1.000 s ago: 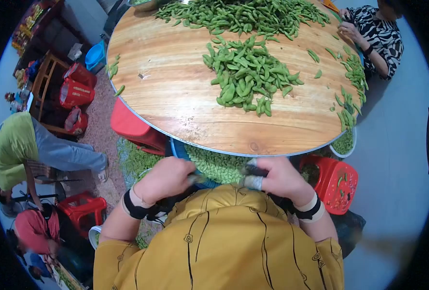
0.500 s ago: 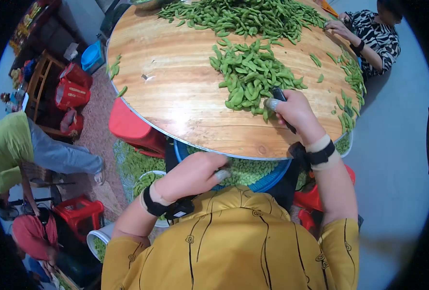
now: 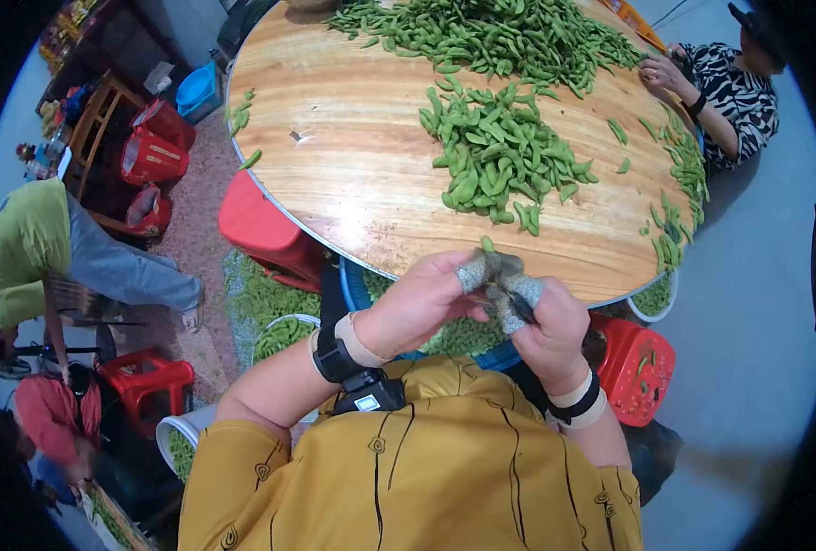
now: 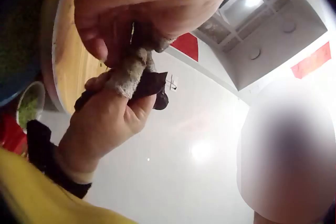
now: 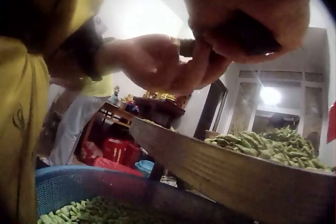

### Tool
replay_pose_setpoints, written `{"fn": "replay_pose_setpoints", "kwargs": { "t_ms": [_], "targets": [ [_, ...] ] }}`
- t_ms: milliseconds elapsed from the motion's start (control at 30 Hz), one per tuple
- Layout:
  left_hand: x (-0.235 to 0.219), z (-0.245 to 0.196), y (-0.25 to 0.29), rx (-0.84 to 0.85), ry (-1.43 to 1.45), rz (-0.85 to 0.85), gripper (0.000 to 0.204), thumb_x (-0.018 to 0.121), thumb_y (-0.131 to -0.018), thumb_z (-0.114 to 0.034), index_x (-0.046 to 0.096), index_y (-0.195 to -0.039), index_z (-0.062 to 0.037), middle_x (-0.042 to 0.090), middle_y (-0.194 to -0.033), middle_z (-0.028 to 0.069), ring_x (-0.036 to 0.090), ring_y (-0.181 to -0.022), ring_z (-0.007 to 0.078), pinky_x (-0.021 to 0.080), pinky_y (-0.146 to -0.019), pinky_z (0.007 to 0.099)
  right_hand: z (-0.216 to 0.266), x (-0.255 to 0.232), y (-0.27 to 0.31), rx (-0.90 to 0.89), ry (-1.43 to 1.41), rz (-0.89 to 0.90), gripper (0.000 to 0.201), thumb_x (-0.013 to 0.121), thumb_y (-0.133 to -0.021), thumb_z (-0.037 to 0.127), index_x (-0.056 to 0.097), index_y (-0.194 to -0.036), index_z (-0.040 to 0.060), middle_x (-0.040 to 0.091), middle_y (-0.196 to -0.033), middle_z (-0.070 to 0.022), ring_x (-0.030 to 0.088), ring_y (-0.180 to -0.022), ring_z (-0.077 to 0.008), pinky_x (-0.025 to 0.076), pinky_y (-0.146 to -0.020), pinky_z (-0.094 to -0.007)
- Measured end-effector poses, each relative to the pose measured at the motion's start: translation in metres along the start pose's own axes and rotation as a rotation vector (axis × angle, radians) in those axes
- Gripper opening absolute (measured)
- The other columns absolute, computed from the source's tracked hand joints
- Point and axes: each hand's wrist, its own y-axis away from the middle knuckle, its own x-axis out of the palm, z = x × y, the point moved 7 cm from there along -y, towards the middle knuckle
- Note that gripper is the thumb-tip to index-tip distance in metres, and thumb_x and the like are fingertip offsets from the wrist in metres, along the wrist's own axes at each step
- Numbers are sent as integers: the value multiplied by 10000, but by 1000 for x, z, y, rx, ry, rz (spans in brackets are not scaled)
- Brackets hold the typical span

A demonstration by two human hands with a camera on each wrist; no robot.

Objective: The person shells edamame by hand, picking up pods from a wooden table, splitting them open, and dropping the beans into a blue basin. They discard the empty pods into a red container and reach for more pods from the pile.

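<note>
My left hand (image 3: 420,298), thumb wrapped in grey tape, meets the right over the table's near edge. It pinches a green soybean pod (image 3: 488,244), whose tip shows above the fingers. My right hand (image 3: 553,332), also with taped fingers, grips a black-handled tool (image 4: 148,86); its working end is hidden between the hands. Below them sits a blue basin (image 5: 68,174) with shelled green beans (image 5: 73,211). On the round wooden table (image 3: 353,165), a small heap of soybean pods (image 3: 504,151) lies just beyond my hands.
A larger pod pile (image 3: 490,37) covers the table's far side, where another person (image 3: 729,92) handles pods. Red stools (image 3: 633,367) stand on both sides. White buckets (image 3: 183,432) and floor pods (image 3: 261,298) lie left, near two more people.
The right hand reached to the pod heap with the black tool, then came back toward me. Both hands, apart earlier, are now together over the table's edge with a pod between them.
</note>
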Motion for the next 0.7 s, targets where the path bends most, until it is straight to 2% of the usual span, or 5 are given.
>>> {"fn": "replay_pose_setpoints", "kwargs": {
  "t_ms": [67, 133, 233, 567, 700],
  "targets": [
    [-10, -8, 3, 19, -162, -63, 300, 477, -973, -246, 583, -1166, -42, 633, -948, 45, 587, -806, 105, 477, -694, 246, 1, 4, 2, 18, 10, 38, 267, 689, -742, 50, 642, -1005, 39, 596, -726, -84, 593, -571, -209, 482, -532, -302],
    [-17, -14, 3, 47, -335, -144, 241, 499, -953, -148, 607, -1142, -45, 626, -832, 0, 550, -678, 71, 447, -620, 203, -32, 14, 19, 548, -476, 25, 356, 603, -821, 37, 554, -1174, 31, 589, -745, -40, 550, -540, -120, 470, -512, -264],
    [-8, -20, 7, 63, -607, -152, 217, 521, -943, -126, 626, -1109, -34, 614, -816, -10, 506, -681, 34, 419, -607, 185, -32, 19, 21, 779, -771, 247, 430, 490, -878, 35, 437, -1305, 39, 586, -771, -13, 516, -562, -58, 457, -511, -227],
    [1, -16, 1, 186, -909, -36, 209, 536, -910, -72, 626, -1077, 15, 652, -878, 19, 571, -841, 85, 476, -737, 277, -32, 19, 23, 719, -854, 288, 455, 449, -876, 18, 454, -1329, 65, 594, -747, 1, 472, -507, -38, 405, -454, -195],
    [18, -29, 6, 443, -1452, 25, 170, 543, -911, -94, 618, -1003, 28, 628, -820, 6, 582, -744, 119, 470, -667, 293, -41, 22, 28, 871, -956, 370, 427, 435, -919, 15, 437, -1343, 68, 546, -699, -7, 394, -461, -31, 327, -402, -179]
  ]
}}
